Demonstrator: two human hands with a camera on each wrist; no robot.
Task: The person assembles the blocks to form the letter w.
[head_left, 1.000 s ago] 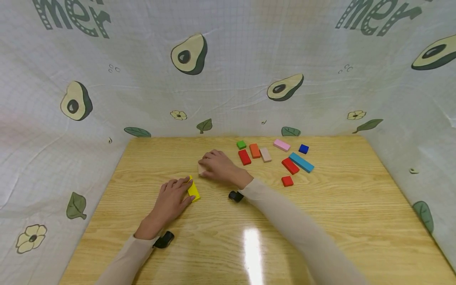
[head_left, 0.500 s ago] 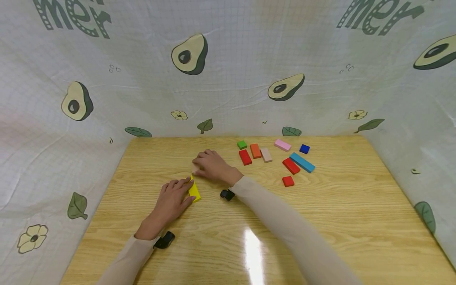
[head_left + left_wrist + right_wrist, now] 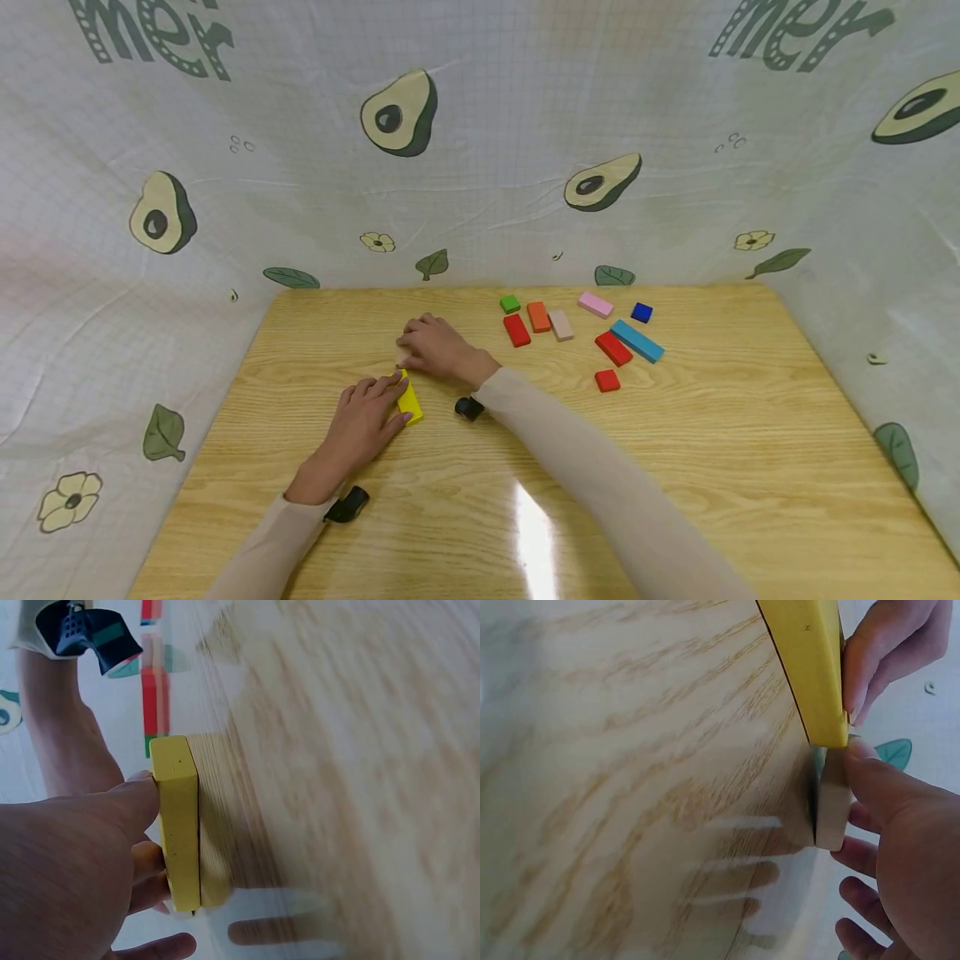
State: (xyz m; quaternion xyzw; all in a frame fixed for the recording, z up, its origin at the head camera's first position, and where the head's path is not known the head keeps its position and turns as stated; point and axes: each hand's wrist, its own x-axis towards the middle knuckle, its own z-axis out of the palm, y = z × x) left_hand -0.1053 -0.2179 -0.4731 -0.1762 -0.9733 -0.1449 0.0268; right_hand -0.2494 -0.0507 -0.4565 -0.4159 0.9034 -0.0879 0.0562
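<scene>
On the left part of the table a yellow rectangular block (image 3: 409, 405) lies flat. My left hand (image 3: 363, 413) holds it, thumb at its near end and index finger at its far end; in the left wrist view the yellow block (image 3: 178, 825) fills the middle. My right hand (image 3: 438, 347) pinches a beige block (image 3: 402, 357), mostly hidden under the fingers in the head view. The right wrist view shows the beige block (image 3: 834, 796) right at the end of the yellow block (image 3: 808, 671), thumb and fingertips on it.
Toward the back right lie several blocks: green (image 3: 510, 304), orange (image 3: 537, 317), pale pink (image 3: 561, 325), pink (image 3: 596, 304), dark blue (image 3: 641, 312), long light blue (image 3: 637, 341), and three red ones, including a short red block (image 3: 607, 381). A patterned cloth (image 3: 495, 167) encloses the table.
My right hand has slid left with the beige block, up to the far end of the yellow block. The left hand and yellow block have stayed in place.
</scene>
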